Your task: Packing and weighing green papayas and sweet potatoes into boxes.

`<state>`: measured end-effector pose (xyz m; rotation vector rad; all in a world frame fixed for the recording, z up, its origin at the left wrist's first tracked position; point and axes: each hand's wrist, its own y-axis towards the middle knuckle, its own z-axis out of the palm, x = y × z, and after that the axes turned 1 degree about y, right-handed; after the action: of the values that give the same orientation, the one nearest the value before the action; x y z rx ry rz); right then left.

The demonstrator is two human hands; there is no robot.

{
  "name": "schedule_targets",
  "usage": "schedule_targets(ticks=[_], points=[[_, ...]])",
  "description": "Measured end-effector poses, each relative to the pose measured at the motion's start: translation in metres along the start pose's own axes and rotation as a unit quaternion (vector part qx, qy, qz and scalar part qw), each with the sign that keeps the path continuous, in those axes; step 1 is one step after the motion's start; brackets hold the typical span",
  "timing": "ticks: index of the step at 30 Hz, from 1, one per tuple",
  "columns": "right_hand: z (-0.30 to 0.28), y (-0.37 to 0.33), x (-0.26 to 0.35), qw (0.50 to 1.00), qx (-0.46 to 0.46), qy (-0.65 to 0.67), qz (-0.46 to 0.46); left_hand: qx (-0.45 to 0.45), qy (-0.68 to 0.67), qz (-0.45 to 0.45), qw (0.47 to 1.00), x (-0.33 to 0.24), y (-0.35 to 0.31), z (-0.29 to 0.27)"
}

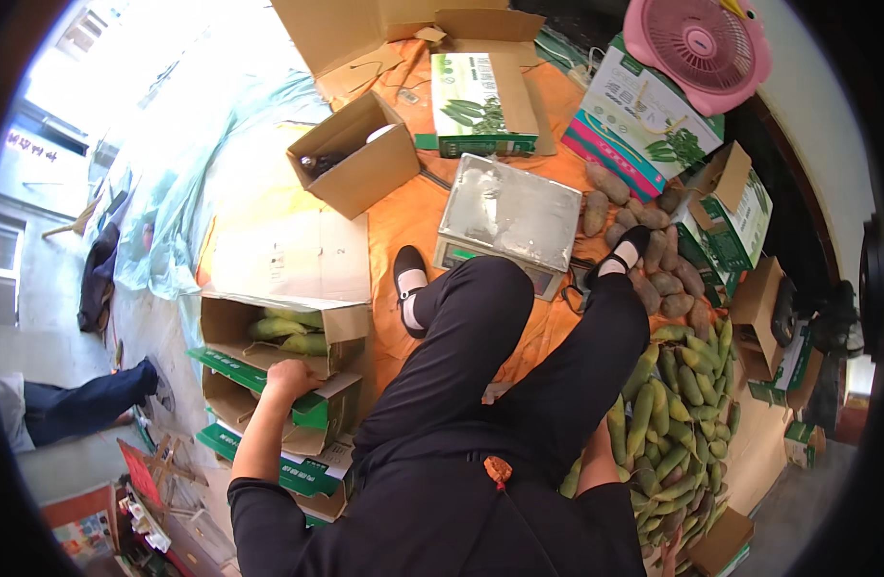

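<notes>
Left hand [290,378] is resting on the stacked cardboard boxes [317,413] by the orange tarp's [394,356] left edge, fingers curling; can't tell if gripping. Right hand is hiding behind the right thigh [581,385], state can't be told, forearm [599,464] sitting beside the green radish pile [673,423] near the tarp's lower right corner. More green radishes [293,330] are lying inside the top box [344,325]. Scale [509,207] is standing mid-tarp.
</notes>
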<state>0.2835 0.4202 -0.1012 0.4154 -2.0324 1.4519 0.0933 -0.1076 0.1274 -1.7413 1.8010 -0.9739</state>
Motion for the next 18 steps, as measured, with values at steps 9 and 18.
schedule_targets(ticks=[9, 18], points=[[0.022, 0.009, 0.0, 0.999, 0.042, -0.022, 0.005, -0.015, 0.066, -0.02, 0.998, 0.028, 0.0, 0.035], [-0.081, -0.014, -0.036, 0.992, -0.119, 0.047, 0.025, -0.029, -0.038, 0.038, 0.998, 0.008, -0.042, 0.001]])
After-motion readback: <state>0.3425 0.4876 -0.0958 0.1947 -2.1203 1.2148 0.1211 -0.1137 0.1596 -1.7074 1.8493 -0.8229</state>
